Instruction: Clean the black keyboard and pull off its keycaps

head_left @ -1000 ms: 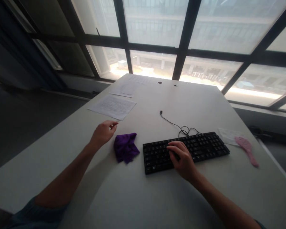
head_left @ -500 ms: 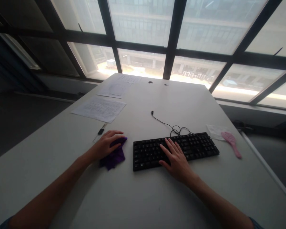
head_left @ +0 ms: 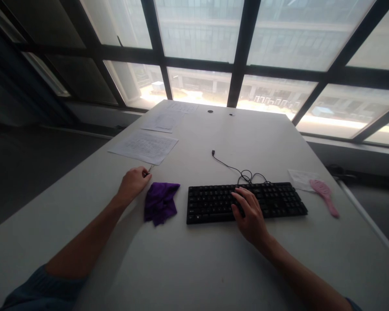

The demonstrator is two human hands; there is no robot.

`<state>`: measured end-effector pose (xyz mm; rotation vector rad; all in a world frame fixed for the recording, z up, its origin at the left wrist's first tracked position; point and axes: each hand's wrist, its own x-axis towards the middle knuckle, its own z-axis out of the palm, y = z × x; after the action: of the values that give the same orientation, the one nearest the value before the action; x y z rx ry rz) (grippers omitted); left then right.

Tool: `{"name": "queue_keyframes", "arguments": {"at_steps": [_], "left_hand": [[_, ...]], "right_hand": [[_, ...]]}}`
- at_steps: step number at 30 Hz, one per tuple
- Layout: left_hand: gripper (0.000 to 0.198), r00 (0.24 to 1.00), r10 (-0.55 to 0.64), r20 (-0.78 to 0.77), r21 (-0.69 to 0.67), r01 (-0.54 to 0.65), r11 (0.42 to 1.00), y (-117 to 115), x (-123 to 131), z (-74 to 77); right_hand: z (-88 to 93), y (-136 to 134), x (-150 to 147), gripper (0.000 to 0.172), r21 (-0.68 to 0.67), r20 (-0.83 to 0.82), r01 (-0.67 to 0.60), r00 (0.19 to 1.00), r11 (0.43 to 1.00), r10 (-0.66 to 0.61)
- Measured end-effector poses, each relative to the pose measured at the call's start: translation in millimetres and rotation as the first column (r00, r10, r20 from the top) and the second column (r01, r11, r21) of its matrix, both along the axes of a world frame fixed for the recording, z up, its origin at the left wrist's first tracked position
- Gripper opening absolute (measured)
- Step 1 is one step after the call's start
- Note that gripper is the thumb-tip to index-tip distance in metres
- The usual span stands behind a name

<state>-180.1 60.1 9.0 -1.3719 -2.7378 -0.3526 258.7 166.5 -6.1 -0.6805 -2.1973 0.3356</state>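
My left hand [head_left: 133, 183] is closed, its fingertips pinching a small thin tool [head_left: 151, 168] with a black part and a light, narrow end poking out; the rest is hidden by the fingers. Just right of this hand lies a crumpled purple cloth [head_left: 161, 202], which nothing touches. On the black keyboard [head_left: 210, 205] rests my right hand [head_left: 250, 214], fingers bent and slightly apart over the middle keys, gripping nothing. The keyboard's cable [head_left: 228, 166] curls behind it, ending in a plug on the table.
Several written paper sheets [head_left: 144, 147] lie at the back left of the white table [head_left: 194, 268]. To the right of the keyboard, a pink hairbrush [head_left: 324, 194] lies partly over a clear plastic bag [head_left: 301, 178]. Large windows [head_left: 199, 84] stand beyond the far edge.
My left hand has let go of the purple cloth, moved up and left, and taken hold of the small thin tool. My right hand's fingers have bent from flat on the keys.
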Motion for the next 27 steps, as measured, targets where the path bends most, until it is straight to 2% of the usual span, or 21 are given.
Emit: {"name": "queue_keyframes", "arguments": {"at_steps": [3, 5, 7, 9, 10, 12, 14, 16, 18, 20, 22, 25, 27], "left_hand": [[0.024, 1.000, 0.026, -0.016, 0.020, -0.026, 0.999, -4, 1, 10.3], [0.025, 1.000, 0.014, -0.010, 0.106, -0.013, 0.994, -7, 7, 24.1], [0.027, 0.997, -0.052, 0.059, 0.263, 0.034, 0.964, -9, 25, 41.4], [0.034, 0.957, -0.183, 0.227, 0.414, 0.075, 0.907, -9, 56, 57.3], [0.038, 0.901, -0.256, 0.349, 0.443, 0.082, 0.893, -10, 75, 63.0], [0.038, 0.727, -0.408, 0.552, 0.478, 0.125, 0.869, -10, 118, 67.7], [0.033, 0.517, -0.549, 0.656, 0.504, 0.242, 0.829, -12, 159, 63.8], [0.029, 0.382, -0.619, 0.686, 0.542, 0.299, 0.785, -13, 192, 55.1], [0.026, 0.322, -0.662, 0.677, 0.567, 0.346, 0.748, -14, 212, 45.9], [0.024, 0.350, -0.696, 0.627, 0.593, 0.365, 0.717, -12, 217, 38.3], [0.023, 0.460, -0.703, 0.543, 0.619, 0.347, 0.705, -8, 208, 31.7], [0.028, 0.668, -0.603, 0.436, 0.622, 0.261, 0.739, -1, 176, 20.6], [0.030, 0.741, -0.527, 0.416, 0.578, 0.231, 0.782, 0, 151, 13.0]], "right_hand": [[0.9, -1, -1, 0.035, 0.009, -0.026, -0.023, 0.999, 1.000, 0.023], [3.6, -3, -1, 0.033, 0.015, -0.055, -0.041, 0.998, 0.999, 0.042], [7.9, -4, -1, 0.032, 0.011, -0.091, -0.071, 0.993, 0.997, 0.072], [12.5, -7, -2, 0.031, 0.006, -0.106, -0.144, 0.984, 0.990, 0.144], [14.6, -8, -4, 0.030, 0.001, -0.097, -0.199, 0.975, 0.980, 0.198], [17.7, -14, -12, 0.029, -0.051, -0.067, -0.301, 0.952, 0.952, 0.297], [19.4, -23, -23, 0.033, -0.206, -0.078, -0.355, 0.935, 0.912, 0.347], [20.4, -32, -36, 0.040, -0.434, -0.177, -0.376, 0.927, 0.819, 0.332], [21.6, -39, -46, 0.035, -0.603, -0.304, -0.410, 0.911, 0.685, 0.278], [23.6, -40, -52, 0.026, -0.681, -0.389, -0.425, 0.900, 0.596, 0.198], [26.6, -33, -54, 0.025, -0.727, -0.432, -0.403, 0.898, 0.556, 0.086], [31.1, -15, -51, 0.031, -0.778, -0.475, -0.353, 0.872, 0.520, -0.120], [31.9, -3, -49, 0.033, -0.794, -0.488, -0.325, 0.844, 0.514, -0.221]]}}
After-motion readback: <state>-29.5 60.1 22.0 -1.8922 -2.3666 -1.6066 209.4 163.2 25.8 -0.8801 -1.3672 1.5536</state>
